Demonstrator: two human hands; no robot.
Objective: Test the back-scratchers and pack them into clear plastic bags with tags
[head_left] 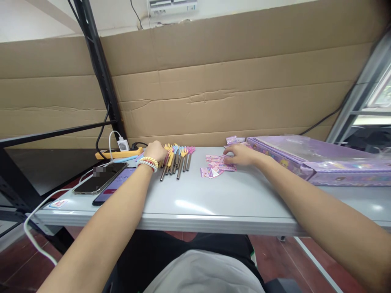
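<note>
Relative to purple box: cards just left, likely light, bendy, pinch edges; rods farther left, likely stiff, slick, take shafts; right hand at cards, left hand at rods, can't tell either grip.

The left hand and the right hand are bare, and so are the forearms. On the left wrist sit beaded bracelets, pale yellow and white, with some red between. The top is light grey, softly creased; the trousers are black.
</note>
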